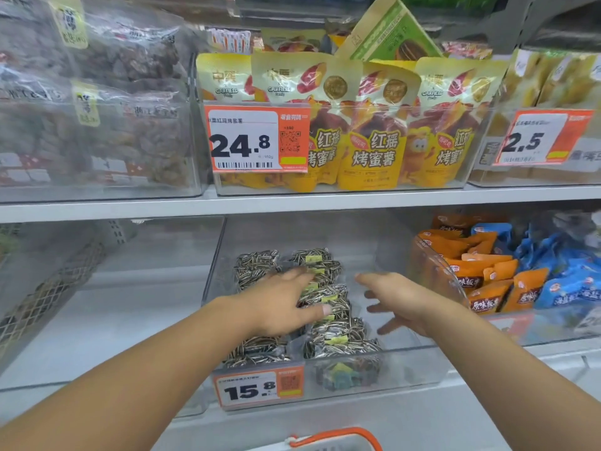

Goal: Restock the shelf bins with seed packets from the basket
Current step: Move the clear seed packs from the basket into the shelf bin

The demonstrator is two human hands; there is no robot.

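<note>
seed packets [325, 307]: stacked in clear bin [406, 362], lower shelf, left half
risk: I judge the loose stack could slide if I nudge it
left hand [279, 304]: fingers flat, resting on packets, gripping nothing
right hand [400, 304]: fingers spread, just right of packets, holding nothing
basket [338, 439]: orange rim at bottom edge, contents unseen

Bright, even shop light from overhead, shadows faint. Glare streaks the clear bags [94, 102] at upper left and the plastic bin [432, 275] wall. Edges bend and smear; the centre price tag [257, 138] reads sharp.
</note>
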